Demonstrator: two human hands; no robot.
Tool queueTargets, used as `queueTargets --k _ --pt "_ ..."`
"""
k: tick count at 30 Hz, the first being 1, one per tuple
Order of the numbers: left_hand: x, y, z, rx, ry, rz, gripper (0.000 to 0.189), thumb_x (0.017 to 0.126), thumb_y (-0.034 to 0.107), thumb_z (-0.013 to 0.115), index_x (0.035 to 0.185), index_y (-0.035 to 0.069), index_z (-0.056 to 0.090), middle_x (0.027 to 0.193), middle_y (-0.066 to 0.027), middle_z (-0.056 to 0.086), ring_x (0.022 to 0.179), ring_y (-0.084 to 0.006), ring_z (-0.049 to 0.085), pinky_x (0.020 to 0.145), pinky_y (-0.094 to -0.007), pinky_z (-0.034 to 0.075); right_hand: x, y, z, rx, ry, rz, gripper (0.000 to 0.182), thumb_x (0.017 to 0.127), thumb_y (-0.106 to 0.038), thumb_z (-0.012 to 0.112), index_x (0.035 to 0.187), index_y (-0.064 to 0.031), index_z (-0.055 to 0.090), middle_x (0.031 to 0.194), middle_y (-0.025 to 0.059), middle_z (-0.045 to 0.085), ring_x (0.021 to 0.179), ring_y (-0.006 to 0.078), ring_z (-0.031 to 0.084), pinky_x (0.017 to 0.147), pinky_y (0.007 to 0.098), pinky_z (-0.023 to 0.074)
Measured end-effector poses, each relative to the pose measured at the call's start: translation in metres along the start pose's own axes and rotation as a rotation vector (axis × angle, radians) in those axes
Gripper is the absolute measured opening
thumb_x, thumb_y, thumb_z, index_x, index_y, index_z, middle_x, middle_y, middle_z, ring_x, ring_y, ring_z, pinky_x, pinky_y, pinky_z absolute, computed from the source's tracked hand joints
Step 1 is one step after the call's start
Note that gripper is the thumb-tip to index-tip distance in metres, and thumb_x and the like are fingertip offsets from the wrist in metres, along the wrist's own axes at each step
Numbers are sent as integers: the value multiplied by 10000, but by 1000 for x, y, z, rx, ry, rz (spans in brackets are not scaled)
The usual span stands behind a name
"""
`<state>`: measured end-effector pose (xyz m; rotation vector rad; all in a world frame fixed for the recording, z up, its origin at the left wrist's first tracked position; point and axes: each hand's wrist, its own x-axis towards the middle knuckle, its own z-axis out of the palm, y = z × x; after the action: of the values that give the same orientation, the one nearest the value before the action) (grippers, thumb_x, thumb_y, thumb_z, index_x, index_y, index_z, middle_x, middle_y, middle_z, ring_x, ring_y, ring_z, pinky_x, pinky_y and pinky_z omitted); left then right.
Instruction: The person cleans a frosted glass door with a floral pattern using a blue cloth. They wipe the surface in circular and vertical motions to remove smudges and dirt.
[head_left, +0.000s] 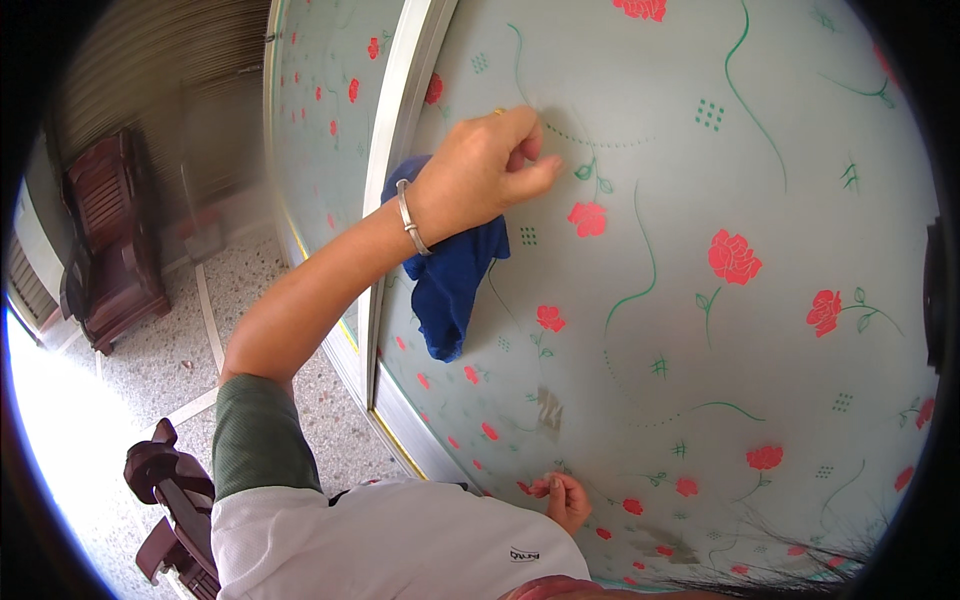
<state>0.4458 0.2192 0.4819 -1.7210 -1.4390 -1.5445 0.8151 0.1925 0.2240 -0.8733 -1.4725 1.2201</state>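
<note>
My left hand (495, 161) is raised close to a frosted glass panel (675, 180) printed with red roses and green stems. Its fingers are curled and the thumb points toward the glass. A blue cloth (450, 300) is bunched under this hand and wrist and hangs down in front of the panel; the grip on it is mostly hidden. On the wrist sits a silver bangle (409, 217), and a gold-coloured ring shows on a finger. Lower down, my right hand (570, 502) is beside my white shirt, fingers loosely bent, with nothing visible in it.
A pale metal frame (390, 112) borders the panel on the left, with a second patterned panel (330, 97) beyond. Dark wooden chairs (112, 232) stand on the speckled stone floor (180, 352). Grey worn patches (550, 412) mark the lower glass.
</note>
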Motion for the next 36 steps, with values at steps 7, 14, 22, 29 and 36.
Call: queueTargets --k 7,14,22,29,36 --pt "-10 2 4 -58 170 0 148 850 87 651 866 19 521 643 -46 501 547 -113 471 500 -255 407 1 1 -1 -36 -9 -44 119 899 -48 564 917 44 637 753 132 662 679 183 647 639 307 531" --pt "0 4 -2 242 253 102 485 829 -70 501 1288 85 525 790 -112 512 584 -251 499 532 -334 467 1 3 -3 -57 -16 -74 133 905 -52 550 924 54 629 761 144 662 670 188 640 650 351 553" --pt "-6 6 1 370 140 50 643 749 -122 459 1330 148 517 914 -144 497 544 -288 491 511 -354 472 -1 -1 5 -4 5 -47 126 913 -75 564 915 33 629 719 121 658 606 148 600 593 287 503" --pt "-12 7 0 367 147 60 602 744 -111 485 1300 115 538 954 -150 503 490 -260 466 484 -350 458 0 1 2 32 -16 -19 131 915 -38 536 939 55 625 778 150 659 649 178 628 631 360 566" --pt "-19 4 10 246 226 -22 498 804 -66 525 1287 53 510 1026 -172 523 589 -289 540 510 -366 473 0 0 5 -3 19 -12 134 912 -42 538 924 56 629 788 139 664 650 157 614 617 327 547"
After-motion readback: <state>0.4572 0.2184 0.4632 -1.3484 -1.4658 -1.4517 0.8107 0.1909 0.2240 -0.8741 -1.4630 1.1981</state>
